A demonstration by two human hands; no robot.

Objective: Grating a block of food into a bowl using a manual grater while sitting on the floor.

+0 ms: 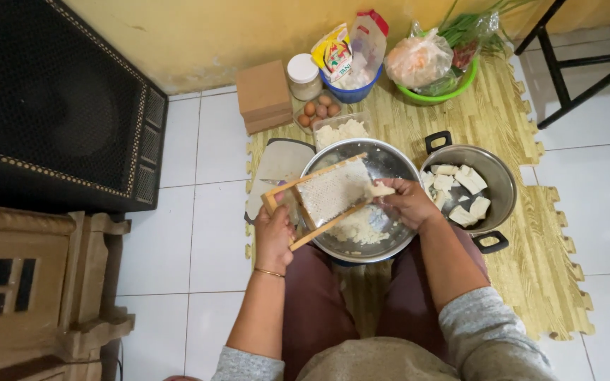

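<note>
Left hand (274, 236): my fingers closed around the near end of the wooden-framed grater (325, 197).
Right hand (405, 203): pinches a white block (381, 190) against the grater.
Steel bowl (390, 164): under the grater, holds gratings (360, 227).
Pot (503, 185): touching bowl's right, white chunks inside.
Eggs (319, 111): foam mat's far edge.

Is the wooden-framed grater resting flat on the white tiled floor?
No: the wooden-framed grater is held tilted over the round steel bowl, the left hand gripping its frame and the right hand pressing a pale piece against it.
</note>
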